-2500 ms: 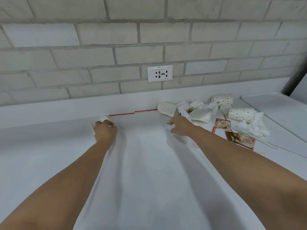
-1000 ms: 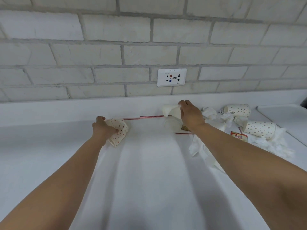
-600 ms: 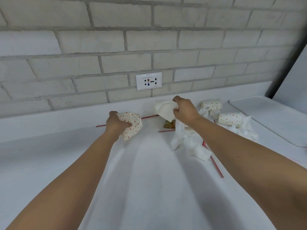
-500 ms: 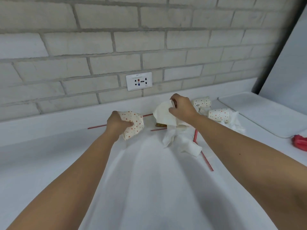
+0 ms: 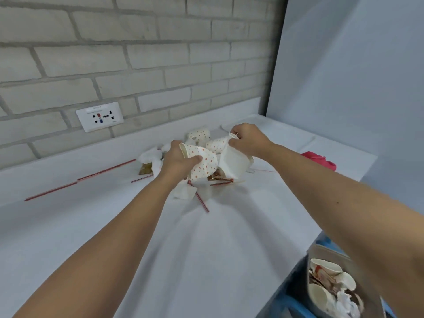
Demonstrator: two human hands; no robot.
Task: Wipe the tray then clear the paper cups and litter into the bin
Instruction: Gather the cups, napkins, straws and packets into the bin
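Over the litter [image 5: 150, 157], left hand [image 5: 176, 161] clasps dotted cup [image 5: 205, 165], right hand [image 5: 249, 141] pinches white cup [image 5: 234, 164].

Head-worn wide-angle, close over the bench [image 5: 206, 249].
Looked forward and down from the near edge toward the far right corner, brick wall [image 5: 137, 53] behind, bin [image 5: 328, 252] below the right edge.

- The left hand [image 5: 177, 162] grips a crushed dotted cup [image 5: 203, 165].
- The right hand [image 5: 249, 141] pinches a white cup [image 5: 234, 162].
- A bin [image 5: 330, 288] beside the table [image 5: 206, 260] holds litter.
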